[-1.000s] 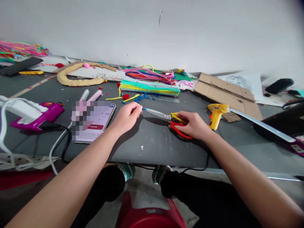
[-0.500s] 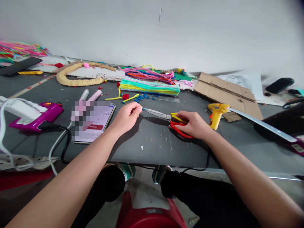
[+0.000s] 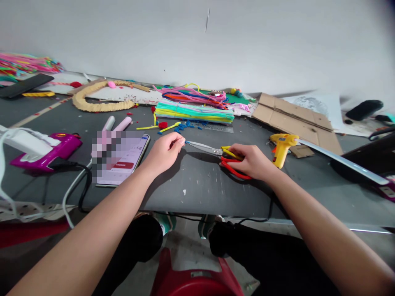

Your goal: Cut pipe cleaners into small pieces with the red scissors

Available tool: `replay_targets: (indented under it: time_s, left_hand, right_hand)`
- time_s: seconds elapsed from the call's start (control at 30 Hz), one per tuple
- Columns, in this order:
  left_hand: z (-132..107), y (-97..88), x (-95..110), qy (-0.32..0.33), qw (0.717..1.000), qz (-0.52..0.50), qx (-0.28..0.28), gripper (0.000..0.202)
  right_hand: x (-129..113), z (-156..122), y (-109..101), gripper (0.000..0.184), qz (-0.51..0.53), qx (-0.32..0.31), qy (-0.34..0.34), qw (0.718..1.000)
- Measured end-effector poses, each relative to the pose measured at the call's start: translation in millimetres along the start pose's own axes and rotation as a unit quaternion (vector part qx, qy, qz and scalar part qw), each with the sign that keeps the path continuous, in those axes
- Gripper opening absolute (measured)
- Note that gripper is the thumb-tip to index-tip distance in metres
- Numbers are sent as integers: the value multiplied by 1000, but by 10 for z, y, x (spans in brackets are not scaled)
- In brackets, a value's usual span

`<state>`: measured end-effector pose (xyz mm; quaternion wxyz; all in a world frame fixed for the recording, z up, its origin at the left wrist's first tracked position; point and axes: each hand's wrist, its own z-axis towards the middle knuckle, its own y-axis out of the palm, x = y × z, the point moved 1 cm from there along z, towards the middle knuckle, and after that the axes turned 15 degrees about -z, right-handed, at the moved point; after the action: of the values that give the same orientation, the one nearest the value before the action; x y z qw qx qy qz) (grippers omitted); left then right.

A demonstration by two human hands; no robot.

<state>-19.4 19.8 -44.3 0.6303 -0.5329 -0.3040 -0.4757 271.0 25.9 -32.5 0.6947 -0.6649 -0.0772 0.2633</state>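
Note:
My right hand (image 3: pixel 251 161) is closed round the red and yellow handles of a pair of scissors (image 3: pixel 205 149), whose blades point left. Their tips meet a small blue piece (image 3: pixel 187 142) at the fingertips of my left hand (image 3: pixel 166 151). That hand is pinched shut on the blue piece, which looks like a bit of pipe cleaner; most of it is hidden by the fingers. Several short blue pieces (image 3: pixel 191 124) lie scattered just beyond, by a clear ruler (image 3: pixel 217 128). A bundle of green, yellow and white pipe cleaners (image 3: pixel 194 113) rests behind them.
To the left are a phone (image 3: pixel 135 158), a purple power strip (image 3: pixel 49 154) with cables, and a wrapped tan ring (image 3: pixel 89 106). On the right, a yellow glue gun (image 3: pixel 282 149) stands near folded cardboard (image 3: pixel 296 121). A red stool (image 3: pixel 197 281) is below the table edge.
Both hands stay almost where they were, with the scissor tips still at the blue piece. Only a very slight shift of the view shows.

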Motion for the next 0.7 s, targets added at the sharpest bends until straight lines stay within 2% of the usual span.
replay_targets:
  time_s: [0.53, 0.7]
  left_hand:
    - [1, -4, 8, 2, 1000, -1, 0, 28]
    - [1, -2, 16, 2, 1000, -8, 3, 28]
  right_hand:
    - [5, -3, 7, 34, -7, 8, -1, 1000]
    - [-4, -35, 35, 36, 9, 31, 29, 999]
